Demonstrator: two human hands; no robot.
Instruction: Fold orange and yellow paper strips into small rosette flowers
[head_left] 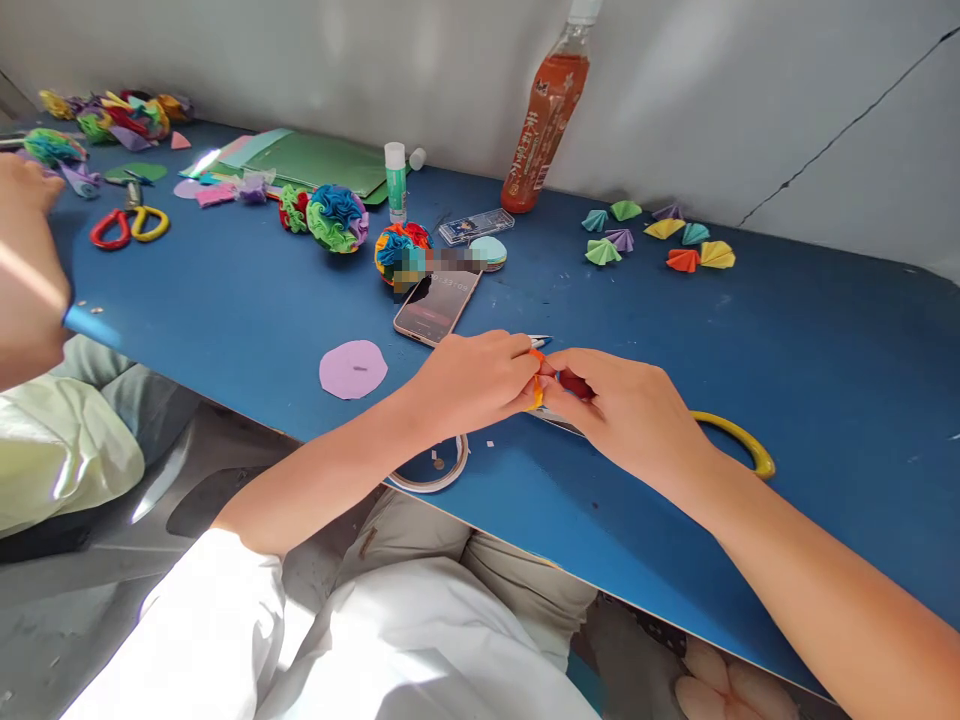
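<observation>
Both hands meet above the table, fingertips pinched together. My left hand [480, 375] is closed on a small piece of orange paper [538, 394], mostly hidden by the fingers. My right hand [634, 410] pinches the same piece from the other side. Under my right hand lie scissors with a yellow handle loop [739, 440]; their other parts are largely covered. A phone [441, 305] rests just beyond my left hand. Left of it is a flat purple paper disc [352, 369]. A white tape roll [431, 485] sits at the table edge below my left forearm.
A tall bottle of orange drink [546, 120] stands by the wall, with a glue stick [395, 182] to its left. Pleated paper pieces [664, 230] lie back right. Paper pompoms [337, 218] and red-yellow scissors [131, 218] are farther left. Another person's arm [30, 270] reaches in there.
</observation>
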